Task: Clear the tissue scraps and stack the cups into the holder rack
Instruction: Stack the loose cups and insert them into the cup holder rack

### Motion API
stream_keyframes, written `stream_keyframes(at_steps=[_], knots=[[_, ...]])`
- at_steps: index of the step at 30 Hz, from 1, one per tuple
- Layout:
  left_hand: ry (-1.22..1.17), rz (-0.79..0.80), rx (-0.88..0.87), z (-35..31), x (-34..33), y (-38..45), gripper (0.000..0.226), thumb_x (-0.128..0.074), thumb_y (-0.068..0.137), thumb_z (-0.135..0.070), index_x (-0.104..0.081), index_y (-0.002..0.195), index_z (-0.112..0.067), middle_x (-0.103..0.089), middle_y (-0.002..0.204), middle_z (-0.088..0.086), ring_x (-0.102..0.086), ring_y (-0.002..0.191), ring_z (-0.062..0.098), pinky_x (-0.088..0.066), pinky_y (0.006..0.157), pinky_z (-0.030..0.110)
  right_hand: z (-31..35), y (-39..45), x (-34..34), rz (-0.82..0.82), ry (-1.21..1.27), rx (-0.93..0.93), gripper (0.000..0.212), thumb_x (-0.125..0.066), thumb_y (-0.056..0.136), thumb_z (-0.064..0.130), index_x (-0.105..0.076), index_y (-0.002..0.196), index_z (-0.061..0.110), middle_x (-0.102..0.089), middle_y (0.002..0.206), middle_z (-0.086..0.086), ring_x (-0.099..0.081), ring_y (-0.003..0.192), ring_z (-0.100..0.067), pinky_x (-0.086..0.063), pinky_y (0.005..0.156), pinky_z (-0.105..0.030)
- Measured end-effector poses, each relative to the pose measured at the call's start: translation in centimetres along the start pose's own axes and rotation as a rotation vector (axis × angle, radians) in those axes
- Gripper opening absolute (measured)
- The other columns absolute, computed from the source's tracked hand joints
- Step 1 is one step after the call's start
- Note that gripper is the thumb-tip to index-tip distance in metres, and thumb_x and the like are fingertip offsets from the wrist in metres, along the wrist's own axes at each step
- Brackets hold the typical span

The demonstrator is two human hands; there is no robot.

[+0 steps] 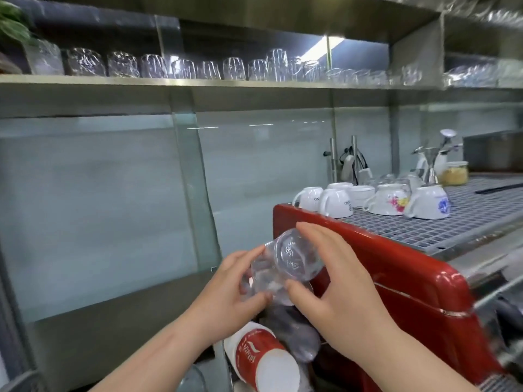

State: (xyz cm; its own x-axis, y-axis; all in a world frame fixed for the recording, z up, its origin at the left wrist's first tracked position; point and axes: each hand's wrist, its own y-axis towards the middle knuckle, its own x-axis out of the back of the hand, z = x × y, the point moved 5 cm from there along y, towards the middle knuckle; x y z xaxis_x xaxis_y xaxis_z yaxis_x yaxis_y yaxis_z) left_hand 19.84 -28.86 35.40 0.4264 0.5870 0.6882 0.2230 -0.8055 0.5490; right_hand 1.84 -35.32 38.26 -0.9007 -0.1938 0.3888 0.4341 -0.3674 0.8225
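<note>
A stack of clear plastic cups [285,264] lies tilted, its bottom pointing up and to the right. My left hand [229,290] grips the stack from the left. My right hand [331,278] holds it from the right, fingers over the top and thumb beneath. Just below the hands, a stack of red-and-white paper cups [263,355] leans out toward me. More clear plastic cups [294,335] stand beside the paper ones. The rack that holds them is mostly hidden. No tissue scraps are in view.
A red espresso machine [418,281] stands to the right, with upturned white ceramic cups [379,199] on its grid top. A steel shelf [169,80] above carries several upturned glasses. Glass panels [99,207] close off the left.
</note>
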Motion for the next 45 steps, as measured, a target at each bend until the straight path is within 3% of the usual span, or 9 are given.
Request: stream_keyframes(at_steps=[3,7,15,18,24,31,38,42,45], knots=[[0.017,0.149,0.006,0.0,-2.0,1.0,0.063,-0.069,0.083,-0.03,-0.039,0.131,-0.057,-0.041,0.128,-0.025,-0.052,0.11,0.0,-0.049,0.089,0.021,-2.3,-1.9,0.9,-0.022,0.022,-0.039,0.067,-0.068,0.071,0.03,-0.042,0.131,0.041,-0.04,0.135,0.028,-0.038,0.131,-0.001,-0.03,0.105,-0.013],[0.083,0.35,0.074,0.9,-4.4,1.4,0.067,-0.07,0.074,-0.048,-0.035,0.131,-0.06,-0.037,0.131,-0.028,-0.058,0.105,-0.003,-0.05,0.092,0.025,-5.0,-4.7,0.8,0.002,0.038,-0.108,0.067,-0.072,0.071,0.025,-0.044,0.131,0.039,-0.041,0.134,0.028,-0.038,0.13,0.003,-0.027,0.103,-0.006],[0.073,0.623,0.119,1.3,-7.3,1.4,0.055,-0.07,0.079,-0.037,-0.041,0.104,-0.076,-0.05,0.127,-0.016,-0.066,0.096,-0.005,-0.055,0.091,0.034,-8.2,-9.1,-0.4,0.073,-0.017,-0.192,0.068,-0.069,0.073,0.036,-0.045,0.136,0.034,-0.037,0.139,0.025,-0.037,0.132,-0.001,-0.032,0.105,-0.016],[0.136,0.691,0.147,1.1,-7.8,1.3,0.049,-0.069,0.081,-0.04,-0.04,0.101,-0.074,-0.053,0.123,-0.02,-0.064,0.096,-0.009,-0.053,0.093,0.031,-8.7,-10.1,-1.1,0.091,-0.004,-0.225,0.067,-0.066,0.073,0.04,-0.044,0.136,0.036,-0.032,0.137,0.033,-0.034,0.132,0.002,-0.028,0.103,-0.008],[0.235,0.711,0.207,2.1,-8.2,2.1,0.047,-0.068,0.081,-0.044,-0.046,0.122,-0.052,-0.057,0.115,-0.019,-0.064,0.098,-0.005,-0.052,0.094,0.032,-9.8,-10.6,-2.8,0.057,0.022,-0.258,0.067,-0.063,0.072,0.044,-0.043,0.136,0.038,-0.028,0.138,0.037,-0.033,0.13,0.005,-0.022,0.101,-0.001],[0.3,0.732,0.253,3.0,-8.8,2.4,0.045,-0.07,0.078,-0.049,-0.046,0.115,-0.058,-0.066,0.105,-0.019,-0.063,0.097,-0.005,-0.052,0.094,0.031,-10.3,-10.3,-4.0,0.051,-0.012,-0.246,0.066,-0.061,0.071,0.046,-0.045,0.135,0.039,-0.025,0.139,0.037,-0.027,0.13,0.01,-0.02,0.1,0.0],[0.27,0.737,0.231,2.9,-8.5,2.1,0.053,-0.071,0.078,-0.052,-0.052,0.127,-0.041,-0.062,0.118,-0.023,-0.063,0.105,-0.003,-0.05,0.098,0.032,-10.9,-10.5,-5.3,0.116,0.003,-0.248,0.067,-0.071,0.076,0.03,-0.043,0.137,0.035,-0.028,0.137,0.033,-0.027,0.131,0.008,-0.021,0.104,-0.005],[0.265,0.712,0.202,2.4,-8.0,2.1,0.055,-0.067,0.074,-0.057,-0.052,0.126,-0.045,-0.066,0.116,-0.02,-0.064,0.103,-0.004,-0.051,0.097,0.033,-11.1,-9.9,-5.6,0.11,0.022,-0.24,0.066,-0.07,0.078,0.028,-0.042,0.138,0.033,-0.031,0.137,0.03,-0.029,0.132,0.006,-0.021,0.107,-0.007],[0.176,0.667,0.214,1.6,-7.5,2.1,0.036,-0.072,0.081,-0.041,-0.053,0.109,-0.055,-0.067,0.109,-0.024,-0.064,0.101,-0.007,-0.051,0.097,0.028,-11.2,-9.6,-6.2,0.124,0.015,-0.236,0.069,-0.072,0.078,0.026,-0.039,0.139,0.034,-0.027,0.136,0.035,-0.026,0.132,0.01,-0.021,0.107,-0.007]])
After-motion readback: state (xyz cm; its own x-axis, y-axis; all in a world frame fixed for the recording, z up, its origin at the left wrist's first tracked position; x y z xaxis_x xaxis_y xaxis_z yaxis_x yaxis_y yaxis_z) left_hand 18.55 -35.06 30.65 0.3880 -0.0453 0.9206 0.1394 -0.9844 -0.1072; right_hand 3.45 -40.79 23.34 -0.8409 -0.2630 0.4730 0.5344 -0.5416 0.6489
